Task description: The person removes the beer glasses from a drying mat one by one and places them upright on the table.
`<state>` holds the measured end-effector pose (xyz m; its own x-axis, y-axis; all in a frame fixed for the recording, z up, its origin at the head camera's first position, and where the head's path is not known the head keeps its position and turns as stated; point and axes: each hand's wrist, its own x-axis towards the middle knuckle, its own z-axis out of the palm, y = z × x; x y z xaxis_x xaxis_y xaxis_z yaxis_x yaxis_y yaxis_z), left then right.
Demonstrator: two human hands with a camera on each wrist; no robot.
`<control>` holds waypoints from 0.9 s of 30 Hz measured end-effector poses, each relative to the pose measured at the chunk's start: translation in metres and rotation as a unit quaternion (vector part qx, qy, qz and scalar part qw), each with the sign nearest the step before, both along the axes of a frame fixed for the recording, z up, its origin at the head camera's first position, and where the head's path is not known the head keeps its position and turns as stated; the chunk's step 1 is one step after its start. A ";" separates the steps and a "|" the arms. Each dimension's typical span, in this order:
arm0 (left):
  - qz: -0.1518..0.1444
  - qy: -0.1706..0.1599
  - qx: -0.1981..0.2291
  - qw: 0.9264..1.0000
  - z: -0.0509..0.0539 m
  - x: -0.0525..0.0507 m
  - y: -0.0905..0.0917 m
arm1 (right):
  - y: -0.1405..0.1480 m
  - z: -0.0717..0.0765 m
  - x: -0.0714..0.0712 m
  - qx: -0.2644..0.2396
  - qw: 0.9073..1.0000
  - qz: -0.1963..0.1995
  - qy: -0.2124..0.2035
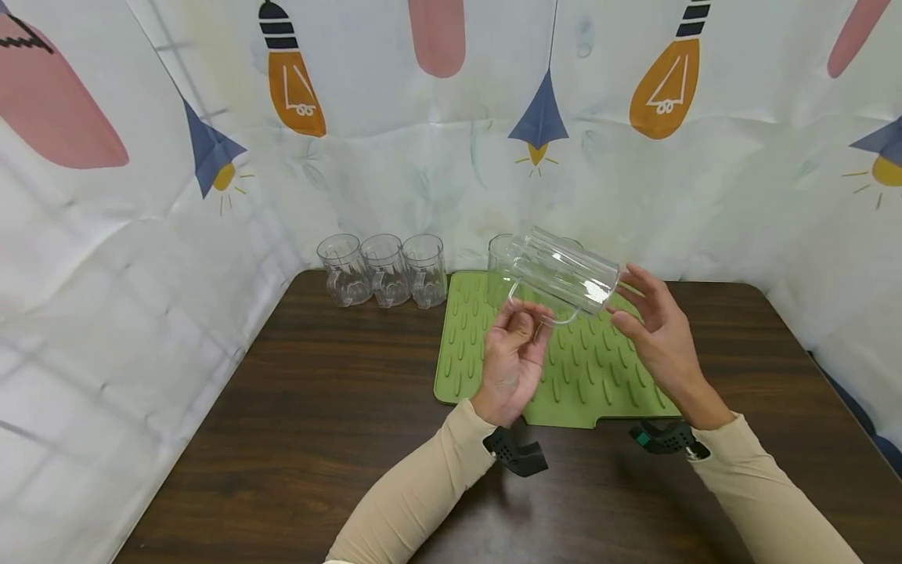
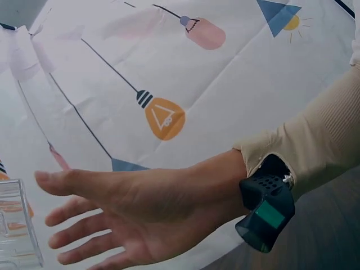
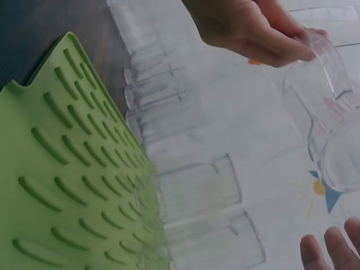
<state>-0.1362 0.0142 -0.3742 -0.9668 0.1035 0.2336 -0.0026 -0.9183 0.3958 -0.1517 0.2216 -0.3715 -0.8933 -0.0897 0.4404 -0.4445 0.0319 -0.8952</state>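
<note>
A clear handled mug [image 1: 567, 270] is held in the air above a green ridged mat [image 1: 461, 352], tilted nearly onto its side. My left hand [image 1: 517, 356] pinches its handle, which points downward. The right wrist view shows the left hand [image 3: 261, 28] at the mug's handle [image 3: 332, 62]. My right hand [image 1: 662, 333] is beside the mug's right end, fingers and thumb spread apart. In the left wrist view a small gap separates the right hand [image 2: 146, 202] from the mug [image 2: 17, 225].
Three clear mugs [image 1: 386, 274] stand in a row on the dark wooden table [image 1: 317, 407], left of the mat. Two more clear mugs [image 3: 199, 188] stand at the mat's back edge, partly hidden in the head view. A patterned curtain [image 1: 437, 172] hangs behind the table.
</note>
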 end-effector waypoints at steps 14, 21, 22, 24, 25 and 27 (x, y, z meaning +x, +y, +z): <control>-0.007 0.055 -0.054 0.997 0.005 0.000 -0.016 | 0.032 -0.006 0.005 0.152 0.987 -0.045 0.023; 0.001 0.062 -0.078 0.995 0.006 0.000 -0.029 | 0.051 -0.011 0.008 0.248 0.966 -0.074 -0.014; 0.003 0.062 -0.082 0.995 0.006 0.000 -0.031 | 0.054 -0.012 0.009 0.265 0.961 -0.080 -0.019; 0.006 0.061 -0.087 0.994 0.006 0.000 -0.036 | 0.059 -0.013 0.009 0.300 0.949 -0.089 -0.028; 0.006 0.061 -0.090 0.994 0.006 0.000 -0.038 | 0.061 -0.013 0.009 0.315 0.944 -0.094 -0.035; 0.006 0.063 -0.096 0.993 0.006 -0.001 -0.043 | 0.067 -0.014 0.009 0.341 0.934 -0.102 -0.044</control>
<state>-0.1374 -0.0283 -0.3684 -0.9326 0.1459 0.3300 0.0687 -0.8259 0.5596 -0.1431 0.2887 -0.3856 -0.9527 -0.1460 0.2667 -0.2921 0.6831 -0.6694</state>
